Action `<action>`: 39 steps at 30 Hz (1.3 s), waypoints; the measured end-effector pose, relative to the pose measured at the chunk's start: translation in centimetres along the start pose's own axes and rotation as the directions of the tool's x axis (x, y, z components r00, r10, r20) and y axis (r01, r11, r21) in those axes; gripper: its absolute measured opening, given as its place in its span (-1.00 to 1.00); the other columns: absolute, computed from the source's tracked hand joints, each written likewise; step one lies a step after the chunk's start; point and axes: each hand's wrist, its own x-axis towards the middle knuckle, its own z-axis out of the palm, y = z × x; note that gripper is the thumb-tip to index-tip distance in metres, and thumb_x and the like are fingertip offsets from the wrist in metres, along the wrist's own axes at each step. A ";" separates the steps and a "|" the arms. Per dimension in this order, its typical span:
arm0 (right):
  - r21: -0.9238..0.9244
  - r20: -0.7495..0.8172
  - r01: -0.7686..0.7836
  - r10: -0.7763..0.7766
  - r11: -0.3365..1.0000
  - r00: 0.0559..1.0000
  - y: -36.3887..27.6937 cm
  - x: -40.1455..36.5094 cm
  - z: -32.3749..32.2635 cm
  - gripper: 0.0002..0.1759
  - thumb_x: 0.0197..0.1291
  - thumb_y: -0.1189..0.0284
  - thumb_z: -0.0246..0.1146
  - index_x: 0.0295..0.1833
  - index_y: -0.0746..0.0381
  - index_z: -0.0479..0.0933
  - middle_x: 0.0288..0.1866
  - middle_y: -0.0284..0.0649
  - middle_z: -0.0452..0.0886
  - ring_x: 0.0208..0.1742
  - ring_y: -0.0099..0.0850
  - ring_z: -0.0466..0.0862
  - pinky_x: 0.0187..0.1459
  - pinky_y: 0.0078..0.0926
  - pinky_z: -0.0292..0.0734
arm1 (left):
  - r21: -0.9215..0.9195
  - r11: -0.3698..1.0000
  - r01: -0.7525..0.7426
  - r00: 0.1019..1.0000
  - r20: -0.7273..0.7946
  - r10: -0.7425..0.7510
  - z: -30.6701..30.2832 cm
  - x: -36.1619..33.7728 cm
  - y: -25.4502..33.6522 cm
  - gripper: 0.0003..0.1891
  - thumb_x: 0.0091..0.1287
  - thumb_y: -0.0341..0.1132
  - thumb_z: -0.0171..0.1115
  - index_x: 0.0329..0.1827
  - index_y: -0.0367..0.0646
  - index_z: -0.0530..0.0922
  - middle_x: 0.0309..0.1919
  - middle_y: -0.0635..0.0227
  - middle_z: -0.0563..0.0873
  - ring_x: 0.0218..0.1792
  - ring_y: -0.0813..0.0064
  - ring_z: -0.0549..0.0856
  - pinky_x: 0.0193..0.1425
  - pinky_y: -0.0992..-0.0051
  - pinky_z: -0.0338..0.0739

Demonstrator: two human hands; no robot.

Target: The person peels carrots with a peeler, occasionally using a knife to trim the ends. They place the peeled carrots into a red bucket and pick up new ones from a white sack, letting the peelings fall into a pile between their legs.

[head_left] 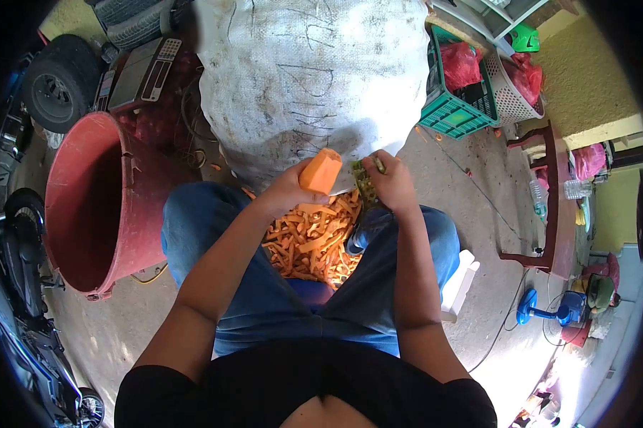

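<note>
My left hand (284, 194) is closed around a peeled, bright orange vegetable chunk (320, 172) with flat cut sides; its kind is not clear. To the right, my right hand (393, 187) grips a wide, flat green tool (365, 184) with dark spots, perhaps a blade, by a pale green handle. The tool is apart from the chunk and points down between my knees. Below both hands lies a heap of cut orange vegetable strips (313, 239). My legs partly hide the heap and whatever holds it.
A big white woven sack (310, 78) with handwriting stands right in front. At left are a large red tub (125, 207), a tire (61, 85) and a motorcycle (25, 285). Green crate (460, 110), white basket (510, 96) and blue fan (567, 309) are on the right.
</note>
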 end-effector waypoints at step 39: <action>-0.375 0.343 -0.050 0.189 0.926 0.920 2.1 0.9 6.0 -0.62 -0.14 0.21 0.14 -0.38 0.36 0.45 -0.38 0.04 0.51 -0.32 -0.04 0.51 -0.29 -0.27 0.44 | 0.491 0.669 -0.558 0.824 0.235 0.515 3.3 -2.1 1.0 -0.47 -0.21 -0.40 0.38 -0.12 -0.16 0.37 -0.20 0.28 0.52 -0.13 0.39 0.50 -0.04 0.48 0.36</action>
